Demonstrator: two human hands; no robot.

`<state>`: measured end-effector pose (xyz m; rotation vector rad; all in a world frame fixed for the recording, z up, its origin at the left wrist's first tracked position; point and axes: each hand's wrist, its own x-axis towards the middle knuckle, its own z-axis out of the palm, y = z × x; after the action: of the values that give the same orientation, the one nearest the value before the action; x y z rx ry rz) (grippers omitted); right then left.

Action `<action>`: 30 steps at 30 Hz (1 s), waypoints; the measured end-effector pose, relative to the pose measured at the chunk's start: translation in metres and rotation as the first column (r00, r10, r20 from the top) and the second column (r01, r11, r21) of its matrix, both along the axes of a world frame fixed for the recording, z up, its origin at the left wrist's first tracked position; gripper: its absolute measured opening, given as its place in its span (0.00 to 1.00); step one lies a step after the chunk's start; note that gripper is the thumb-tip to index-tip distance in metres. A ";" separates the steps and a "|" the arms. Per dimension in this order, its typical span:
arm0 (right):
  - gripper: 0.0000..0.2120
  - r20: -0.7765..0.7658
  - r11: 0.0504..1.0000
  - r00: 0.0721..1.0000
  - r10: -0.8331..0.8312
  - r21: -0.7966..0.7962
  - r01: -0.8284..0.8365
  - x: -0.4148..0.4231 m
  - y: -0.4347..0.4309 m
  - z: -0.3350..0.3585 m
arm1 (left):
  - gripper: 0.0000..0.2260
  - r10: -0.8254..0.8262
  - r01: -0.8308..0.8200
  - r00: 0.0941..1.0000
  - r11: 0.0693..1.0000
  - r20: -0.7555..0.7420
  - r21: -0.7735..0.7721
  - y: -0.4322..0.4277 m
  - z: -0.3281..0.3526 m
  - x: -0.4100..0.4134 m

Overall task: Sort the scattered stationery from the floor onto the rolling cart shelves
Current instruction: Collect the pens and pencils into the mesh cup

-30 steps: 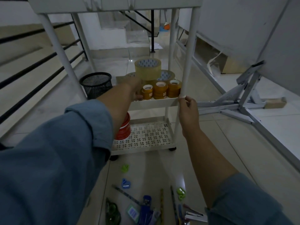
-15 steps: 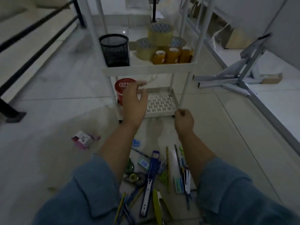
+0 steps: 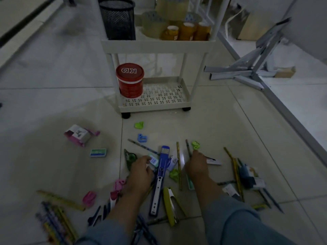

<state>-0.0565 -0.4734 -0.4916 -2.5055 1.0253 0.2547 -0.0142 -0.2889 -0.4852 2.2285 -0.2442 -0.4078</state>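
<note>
Stationery lies scattered on the tiled floor in front of the white rolling cart (image 3: 159, 45). My left hand (image 3: 140, 174) reaches into the pile, and its fingertips pinch a small teal-and-white box (image 3: 153, 160) beside a long blue stapler (image 3: 161, 177). My right hand (image 3: 196, 166) is down on the floor, its fingers curled over the lower end of a dark pencil (image 3: 188, 147); its grip is hidden. The cart's middle shelf holds a black mesh cup (image 3: 117, 18) and tape rolls (image 3: 185, 30). A red tub (image 3: 130, 80) stands on the bottom shelf (image 3: 164, 98).
A pink box (image 3: 79, 135), a green-blue eraser (image 3: 98, 152), green (image 3: 139, 125) and blue (image 3: 142, 138) sharpeners lie nearer the cart. A yellow cutter (image 3: 169, 206) and pencil bundles (image 3: 56, 223) lie close to me. A folded metal frame (image 3: 247, 69) lies to the right.
Both hands left the cart and dropped to the floor pile. My view tilted down from the shelves to the stationery.
</note>
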 end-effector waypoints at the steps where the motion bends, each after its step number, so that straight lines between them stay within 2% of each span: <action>1: 0.19 -0.012 1.000 1.000 -0.001 -0.019 0.001 0.002 0.001 0.000 | 0.17 -0.016 0.016 1.000 1.000 0.015 0.015 0.000 0.002 0.002; 3: 0.20 -0.014 1.000 1.000 -0.010 -0.023 0.009 0.005 0.003 -0.001 | 0.17 -0.021 0.020 0.999 0.999 0.037 0.032 -0.001 0.005 0.009; 7: 0.11 -0.084 0.999 0.996 -0.036 -0.036 0.033 0.008 0.010 -0.003 | 0.18 -0.065 0.062 0.997 0.994 0.033 0.094 -0.003 0.009 0.023; 14: 0.11 -0.156 0.997 0.987 -0.030 0.060 0.040 0.014 0.009 -0.005 | 0.18 -0.148 0.144 0.989 0.984 0.028 0.106 -0.014 0.001 0.038; 17: 0.11 -0.136 0.994 0.990 -0.032 0.097 0.046 0.014 0.009 -0.005 | 0.21 -0.215 0.209 0.977 0.958 0.011 0.195 -0.021 -0.002 0.049; 20: 0.11 -0.058 0.984 0.995 -0.077 0.159 0.085 0.018 0.004 -0.004 | 0.25 -0.321 0.292 0.947 0.869 0.005 0.399 -0.027 -0.008 0.064; 22: 0.11 0.087 0.967 0.986 -0.139 0.226 0.116 0.023 -0.002 0.001 | 0.24 -0.381 0.306 0.924 0.778 0.024 0.548 -0.029 -0.010 0.071; 24: 0.11 0.262 0.946 0.938 -0.228 0.288 0.150 0.029 -0.008 0.008 | 0.20 -0.436 0.288 0.898 0.689 0.063 0.665 -0.030 -0.012 0.077; 27: 0.13 0.395 0.912 0.854 -0.339 0.362 0.195 0.040 -0.015 0.015 | 0.16 -0.508 0.262 0.855 0.596 0.104 0.759 -0.030 -0.014 0.082; 30: 0.15 0.398 0.856 0.819 -0.413 0.478 0.198 0.047 -0.011 0.008 | 0.14 -0.569 0.248 0.812 0.538 0.129 0.806 -0.030 -0.015 0.084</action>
<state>-0.0092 -0.4849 -0.4833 -1.8316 1.0146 -0.2367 0.0700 -0.3188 -0.5002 3.1020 -1.0126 -0.3586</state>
